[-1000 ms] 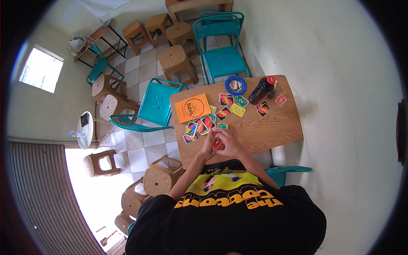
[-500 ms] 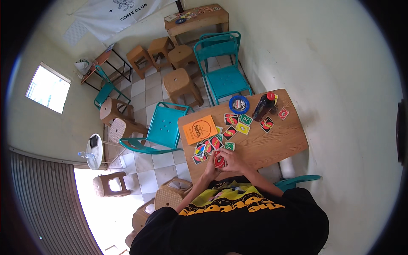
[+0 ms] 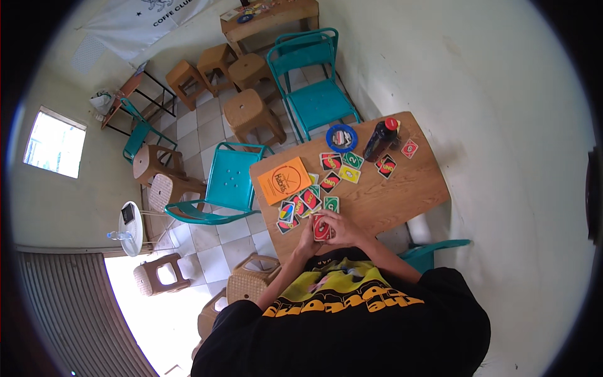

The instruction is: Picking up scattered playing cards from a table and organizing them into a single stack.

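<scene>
A small stack of playing cards (image 3: 321, 230), red face up on top, is held between both hands close to my chest, over the table's near edge. My left hand (image 3: 306, 241) grips the stack from its left side, fingers closed. Curled over the top and right side is my right hand (image 3: 342, 230); some of its fingertips are hidden. Just beyond my hands, loose playing cards (image 3: 309, 199) lie spread on the table, some with black-and-red backs. A green card (image 3: 331, 203) lies very near my right fingers, and a multicoloured card (image 3: 286, 212) is off to the left.
On the wooden table (image 3: 392, 193) are an orange booklet (image 3: 284, 181), a blue ashtray (image 3: 342, 138) and a dark bottle with a red cap (image 3: 380, 141). A teal chair (image 3: 231, 179) stands at the left edge, another (image 3: 318, 103) beyond. Brown stools (image 3: 251, 112) stand on the tiled floor.
The view has shifted, so the table and room sit higher and further left in the picture. Both hands stay on the card stack, with only slight finger movement.
</scene>
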The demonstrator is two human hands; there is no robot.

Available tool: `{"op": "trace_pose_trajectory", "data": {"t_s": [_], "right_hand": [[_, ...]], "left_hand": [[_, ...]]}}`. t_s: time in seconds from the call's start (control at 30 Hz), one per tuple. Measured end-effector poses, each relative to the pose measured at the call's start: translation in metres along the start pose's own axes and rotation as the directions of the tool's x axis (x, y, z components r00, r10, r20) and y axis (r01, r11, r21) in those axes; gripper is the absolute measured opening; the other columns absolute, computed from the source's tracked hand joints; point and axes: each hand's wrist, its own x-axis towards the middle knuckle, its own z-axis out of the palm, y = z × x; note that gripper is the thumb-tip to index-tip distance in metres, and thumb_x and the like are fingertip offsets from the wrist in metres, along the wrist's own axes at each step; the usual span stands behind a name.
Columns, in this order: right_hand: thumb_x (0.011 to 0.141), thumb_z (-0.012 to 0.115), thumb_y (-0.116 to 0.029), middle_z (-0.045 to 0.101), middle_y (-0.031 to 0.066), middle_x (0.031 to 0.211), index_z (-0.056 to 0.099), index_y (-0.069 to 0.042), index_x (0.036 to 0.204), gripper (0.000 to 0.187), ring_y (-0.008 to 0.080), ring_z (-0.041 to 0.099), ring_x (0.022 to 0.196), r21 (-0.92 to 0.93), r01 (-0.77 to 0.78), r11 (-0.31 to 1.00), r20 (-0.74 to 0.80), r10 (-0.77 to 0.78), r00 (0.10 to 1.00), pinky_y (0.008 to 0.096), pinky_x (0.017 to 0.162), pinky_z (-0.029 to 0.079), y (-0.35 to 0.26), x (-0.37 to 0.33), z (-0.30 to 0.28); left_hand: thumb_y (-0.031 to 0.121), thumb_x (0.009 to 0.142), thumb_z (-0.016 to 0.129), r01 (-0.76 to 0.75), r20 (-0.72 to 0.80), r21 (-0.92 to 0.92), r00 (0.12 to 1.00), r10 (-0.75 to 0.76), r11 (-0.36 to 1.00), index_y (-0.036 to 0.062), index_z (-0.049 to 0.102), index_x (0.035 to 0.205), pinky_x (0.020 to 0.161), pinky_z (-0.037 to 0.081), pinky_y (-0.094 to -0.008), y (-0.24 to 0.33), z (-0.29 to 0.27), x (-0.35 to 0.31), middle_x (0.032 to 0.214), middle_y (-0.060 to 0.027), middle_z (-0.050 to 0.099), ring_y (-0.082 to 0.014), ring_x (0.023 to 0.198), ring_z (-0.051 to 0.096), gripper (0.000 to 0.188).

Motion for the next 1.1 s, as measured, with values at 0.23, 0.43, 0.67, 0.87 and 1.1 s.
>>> {"op": "trace_pose_trajectory", "data": {"t_s": [0.23, 0.43, 0.67, 0.87, 1.1], "right_hand": [[0.055, 0.082, -0.023, 0.047, 0.0187, 0.120, 0.054, -0.002, 0.096, 0.053, 0.0350, 0.050, 0.111, 0.042, -0.028, 0.999, -0.065, 0.031, 0.997, 0.0394, 0.095, 0.042, 0.039, 0.003, 0.023], [0.054, 0.084, -0.026, 0.044, 0.0150, 0.128, 0.055, -0.006, 0.104, 0.062, 0.0315, 0.045, 0.117, -0.322, -0.246, 0.914, -0.117, 0.219, 0.969, 0.0404, 0.098, 0.037, 0.104, 0.003, 0.028], [0.051, 0.085, -0.025, 0.044, 0.0140, 0.125, 0.050, -0.007, 0.112, 0.072, 0.0308, 0.043, 0.118, -0.449, -0.280, 0.849, -0.066, 0.281, 0.957, 0.0417, 0.099, 0.036, 0.118, 0.030, 0.040], [0.051, 0.086, -0.021, 0.045, 0.0169, 0.124, 0.040, -0.005, 0.120, 0.084, 0.0318, 0.041, 0.121, -0.609, -0.331, 0.720, -0.041, 0.389, 0.920, 0.0478, 0.099, 0.035, 0.118, 0.038, 0.048], [0.046, 0.088, -0.028, 0.048, 0.0173, 0.117, 0.037, -0.001, 0.118, 0.092, 0.0307, 0.046, 0.114, -0.600, -0.503, 0.621, -0.115, 0.556, 0.823, 0.0450, 0.097, 0.037, 0.101, 0.039, 0.054]], "left_hand": [[0.049, 0.098, 0.028, -0.015, 0.019, 0.125, 1.000, 0.012, 0.992, 0.0062, 0.048, 0.119, 0.073, 0.055, -0.0377, -0.003, -0.014, 0.014, 0.106, -0.0126, 0.061, -0.0233, 0.089, 0.064, 0.052], [0.048, 0.095, 0.038, 0.057, -0.136, 0.334, 0.991, -0.012, 0.941, 0.0025, 0.043, 0.125, 0.093, 0.042, -0.0405, 0.000, -0.052, 0.013, 0.125, -0.0135, 0.052, -0.0264, 0.109, 0.055, 0.055], [0.045, 0.096, 0.039, 0.045, -0.152, 0.276, 0.988, -0.003, 0.960, 0.0046, 0.045, 0.121, 0.092, 0.044, -0.0394, 0.005, -0.071, -0.015, 0.123, -0.0124, 0.054, -0.0271, 0.107, 0.056, 0.048], [0.044, 0.095, 0.043, 0.029, -0.142, 0.230, 0.990, 0.004, 0.973, 0.0070, 0.048, 0.114, 0.094, 0.043, -0.0408, 0.003, -0.068, -0.020, 0.123, -0.0140, 0.054, -0.0296, 0.109, 0.055, 0.042], [0.044, 0.094, 0.044, 0.021, -0.167, 0.217, 0.986, 0.016, 0.976, 0.0084, 0.049, 0.112, 0.093, 0.043, -0.0406, 0.003, -0.081, -0.027, 0.117, -0.0114, 0.056, -0.0280, 0.105, 0.057, 0.040]]}}
